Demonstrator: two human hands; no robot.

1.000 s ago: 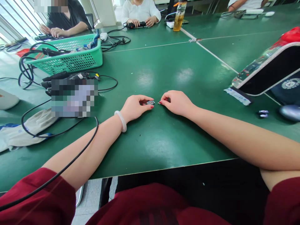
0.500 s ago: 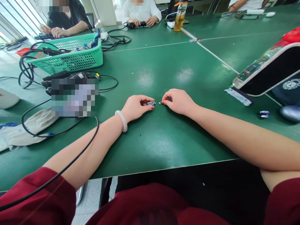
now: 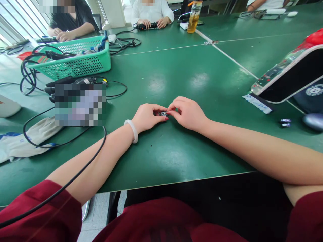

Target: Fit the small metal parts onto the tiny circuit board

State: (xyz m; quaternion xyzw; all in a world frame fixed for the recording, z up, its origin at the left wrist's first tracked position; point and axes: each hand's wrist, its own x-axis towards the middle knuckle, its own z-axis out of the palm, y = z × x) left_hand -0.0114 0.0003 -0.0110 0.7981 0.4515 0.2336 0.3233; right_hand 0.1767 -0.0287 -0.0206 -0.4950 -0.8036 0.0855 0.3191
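Observation:
My left hand (image 3: 148,116), with a white bangle (image 3: 131,131) at its wrist, grips a small dark circuit-board-like piece with pale markings (image 3: 164,113) between thumb and fingers, just above or on the green table (image 3: 176,148). Coming from the right, my right hand (image 3: 188,111) is closed in a pinch, its fingertips meeting the right end of that piece. Whatever tiny thing sits in the pinch is hidden by the fingertips. Both hands are close together over the middle of the table.
A green basket (image 3: 75,64) of cables and tools stands back left, with a glove (image 3: 37,134) nearer. A black cable (image 3: 83,164) crosses my left arm. To the right are a large black-faced device (image 3: 292,75), a mouse (image 3: 313,121) and small shiny objects (image 3: 285,123). Co-workers sit opposite.
My right hand has moved left, carrying a tiny pale piece it pinched, up to the board-like piece. The left hand has barely shifted. A co-worker's hands at the back left have lowered.

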